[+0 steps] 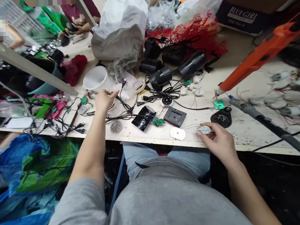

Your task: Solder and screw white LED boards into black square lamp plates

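Note:
My right hand [218, 141] pinches a small round silver-white part [205, 130] at the near edge of the workbench [244, 133], thin wires trailing from it. A white disc [177, 133] lies just left of it. My left hand [105, 100] reaches far over the bench, fingers curled near a black cable [123, 93] and a clear plastic cup [95, 78]; whether it holds anything is unclear. Between the hands lie a black square cover [175, 116], a small green circuit board [158, 122] and a glossy black shell [143, 118].
An orange tool [259, 55] and a soldering iron [252, 112] lie at right, beside several small white motors [287, 92]. Black housings [175, 71], a grey plastic bag [121, 29] and red wiring crowd the back. Other people's hands work at the far side. Blue and green bags [28, 169] sit lower left.

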Demonstrator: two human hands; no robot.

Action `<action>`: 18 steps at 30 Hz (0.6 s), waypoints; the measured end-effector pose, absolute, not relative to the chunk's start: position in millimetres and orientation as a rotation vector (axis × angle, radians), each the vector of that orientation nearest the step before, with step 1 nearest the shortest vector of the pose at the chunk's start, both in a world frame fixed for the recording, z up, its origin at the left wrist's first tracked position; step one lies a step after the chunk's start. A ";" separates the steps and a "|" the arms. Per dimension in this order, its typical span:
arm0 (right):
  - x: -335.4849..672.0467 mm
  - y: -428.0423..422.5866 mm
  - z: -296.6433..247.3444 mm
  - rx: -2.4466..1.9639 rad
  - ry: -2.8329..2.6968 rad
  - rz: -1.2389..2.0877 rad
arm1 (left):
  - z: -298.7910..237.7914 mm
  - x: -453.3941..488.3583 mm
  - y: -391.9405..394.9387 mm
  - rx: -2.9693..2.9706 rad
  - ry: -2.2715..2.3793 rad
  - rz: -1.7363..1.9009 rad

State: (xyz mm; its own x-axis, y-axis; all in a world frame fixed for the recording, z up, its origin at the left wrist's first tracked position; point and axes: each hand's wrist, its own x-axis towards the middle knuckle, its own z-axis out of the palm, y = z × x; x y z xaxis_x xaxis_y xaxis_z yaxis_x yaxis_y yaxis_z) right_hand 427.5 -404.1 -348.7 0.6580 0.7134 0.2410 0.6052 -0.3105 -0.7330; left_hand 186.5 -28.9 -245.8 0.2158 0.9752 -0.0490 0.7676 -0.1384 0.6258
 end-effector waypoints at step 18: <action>409.9 -414.5 -303.9 -1.844 -1.055 0.278 | -311.0 264.7 -231.7 2.574 0.238 0.179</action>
State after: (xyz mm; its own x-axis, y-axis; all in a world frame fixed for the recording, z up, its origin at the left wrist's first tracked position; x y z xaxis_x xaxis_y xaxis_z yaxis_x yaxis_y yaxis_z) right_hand 409.9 -414.5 -303.9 0.6006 0.7620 0.2421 0.5441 -0.1677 -0.8221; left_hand 264.7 -231.7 -311.0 0.9755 0.2054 0.0790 0.1331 -0.8366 0.5314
